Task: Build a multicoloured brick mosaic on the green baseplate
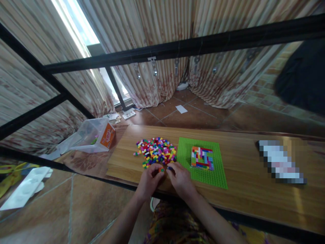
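Note:
Both my hands are close together over the table's front edge, just in front of a pile of small coloured building bricks (158,149). Between the thumb and fingers of my left hand (149,178) are small bricks (161,170), orange and green. My right hand (180,178) pinches a small dark blue brick (169,168), partly covered by the fingers. To the right of the hands lies a green baseplate (220,176). On it sits a low square block of multicoloured bricks (202,158), built up in rows with a gap in its middle.
A clear plastic box (88,135) with an orange label stands at the table's left end, a few green pieces inside. A pixelated flat object (280,162) lies on the right of the wooden table (241,159). Black metal bars (162,51) cross ahead, before curtains.

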Available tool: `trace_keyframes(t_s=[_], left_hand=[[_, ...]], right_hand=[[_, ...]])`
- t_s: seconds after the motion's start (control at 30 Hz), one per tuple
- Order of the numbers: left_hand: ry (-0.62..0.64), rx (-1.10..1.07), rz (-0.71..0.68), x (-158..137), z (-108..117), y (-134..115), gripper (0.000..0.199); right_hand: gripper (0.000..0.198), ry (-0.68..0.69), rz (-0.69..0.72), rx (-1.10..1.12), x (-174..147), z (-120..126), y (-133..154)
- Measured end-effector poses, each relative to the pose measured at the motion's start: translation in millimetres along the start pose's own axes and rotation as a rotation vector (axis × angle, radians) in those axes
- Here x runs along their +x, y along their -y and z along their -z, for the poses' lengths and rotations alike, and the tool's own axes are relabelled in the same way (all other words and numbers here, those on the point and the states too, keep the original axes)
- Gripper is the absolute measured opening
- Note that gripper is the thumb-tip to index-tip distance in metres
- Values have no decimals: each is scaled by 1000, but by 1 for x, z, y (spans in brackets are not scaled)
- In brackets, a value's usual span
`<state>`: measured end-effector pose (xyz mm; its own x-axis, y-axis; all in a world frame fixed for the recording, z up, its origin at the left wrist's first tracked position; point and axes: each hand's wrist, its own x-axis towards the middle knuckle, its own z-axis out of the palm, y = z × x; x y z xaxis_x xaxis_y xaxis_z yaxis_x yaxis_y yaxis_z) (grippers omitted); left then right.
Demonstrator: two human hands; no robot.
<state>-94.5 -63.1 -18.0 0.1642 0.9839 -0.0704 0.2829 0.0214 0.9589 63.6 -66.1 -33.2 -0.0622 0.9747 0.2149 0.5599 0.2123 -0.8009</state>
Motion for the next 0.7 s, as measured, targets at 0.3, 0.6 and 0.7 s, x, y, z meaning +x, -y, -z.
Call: trace_keyframes(t_s=[0.3, 0.6, 0.7], left_hand=[[-158, 473, -208, 8, 7, 13, 30], [-206, 504, -247, 5, 9, 15, 31], [-196, 504, -260, 2, 11, 14, 27]], right_hand=[[26, -31, 96, -93, -5, -4, -2], [25, -18, -13, -70, -24, 7, -7], [24, -41, -31, -46, -34, 11, -11]])
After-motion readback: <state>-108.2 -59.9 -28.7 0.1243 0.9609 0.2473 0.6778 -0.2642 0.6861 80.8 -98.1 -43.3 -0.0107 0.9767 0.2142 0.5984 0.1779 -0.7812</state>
